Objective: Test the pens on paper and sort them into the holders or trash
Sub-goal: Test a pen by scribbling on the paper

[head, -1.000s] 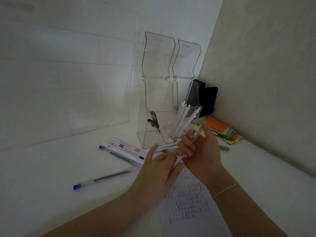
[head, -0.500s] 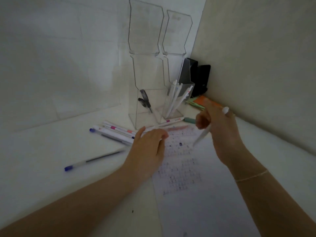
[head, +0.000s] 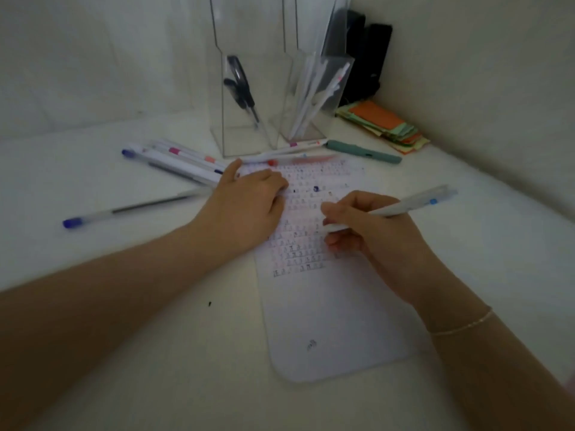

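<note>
I've got the right hand (head: 370,231) pinching a white pen (head: 404,206) low on its barrel, tip down on the paper (head: 329,306) at 6 o'clock from the holders (head: 314,98). Left hand (head: 245,206) lies flat, pinning the sheet — fingers relaxed. Pen's prob. light, stiff, slick plastic — grip near the tip for control.

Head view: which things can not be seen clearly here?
- Tip of the white pen: hidden by the right hand.
- Marks on the paper: too small and blurred to read.
- Clear holders: tops cut off by the upper edge.
- Trash: not in view.
</note>
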`<state>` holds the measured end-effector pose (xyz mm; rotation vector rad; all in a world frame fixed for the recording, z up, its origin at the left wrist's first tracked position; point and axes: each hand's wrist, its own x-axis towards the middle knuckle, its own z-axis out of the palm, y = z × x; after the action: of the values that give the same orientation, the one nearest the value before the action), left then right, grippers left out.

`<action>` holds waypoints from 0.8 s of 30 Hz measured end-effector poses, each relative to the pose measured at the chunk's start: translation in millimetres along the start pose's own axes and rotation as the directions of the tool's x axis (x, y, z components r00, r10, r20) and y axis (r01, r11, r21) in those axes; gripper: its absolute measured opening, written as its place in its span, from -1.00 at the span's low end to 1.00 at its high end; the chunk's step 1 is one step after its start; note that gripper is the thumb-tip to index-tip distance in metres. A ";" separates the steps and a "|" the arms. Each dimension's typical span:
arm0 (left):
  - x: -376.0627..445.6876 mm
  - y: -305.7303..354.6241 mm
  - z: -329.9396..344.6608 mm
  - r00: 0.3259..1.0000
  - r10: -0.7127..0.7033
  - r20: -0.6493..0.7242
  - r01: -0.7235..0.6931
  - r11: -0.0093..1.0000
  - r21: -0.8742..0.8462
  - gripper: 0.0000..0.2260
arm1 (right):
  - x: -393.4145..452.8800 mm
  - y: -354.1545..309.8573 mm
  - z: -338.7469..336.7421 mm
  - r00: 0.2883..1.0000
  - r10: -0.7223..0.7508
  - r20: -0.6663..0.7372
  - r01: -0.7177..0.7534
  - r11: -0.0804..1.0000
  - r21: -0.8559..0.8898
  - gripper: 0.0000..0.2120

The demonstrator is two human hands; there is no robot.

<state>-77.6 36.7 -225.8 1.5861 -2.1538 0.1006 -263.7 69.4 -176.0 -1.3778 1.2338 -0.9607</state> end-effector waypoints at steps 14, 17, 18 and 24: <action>0.8 -0.7 1.2 0.997 0.060 -0.045 -0.057 0.996 0.071 -0.62 | -0.9 21.7 8.2 0.949 -0.211 -0.232 0.122 0.930 -0.346 -0.74; 0.2 -2.0 2.0 0.996 0.083 -0.045 -0.080 0.994 0.073 -0.64 | -1.3 22.1 10.0 0.951 -0.228 -0.207 0.137 0.915 -0.378 -0.75; 0.4 -2.8 2.6 0.996 0.085 -0.039 -0.082 0.994 0.068 -0.64 | -0.6 23.1 10.3 0.945 -0.251 -0.208 0.152 0.903 -0.401 -0.75; 2.1 -5.0 5.1 0.995 0.097 -0.038 -0.095 0.995 0.043 -0.61 | -0.8 23.0 10.2 0.934 -0.297 -0.200 0.182 0.875 -0.448 -0.74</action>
<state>-75.0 31.5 -230.5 1.4896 -2.2098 0.2067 -258.1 72.6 -200.4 -1.8247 1.5628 -1.1196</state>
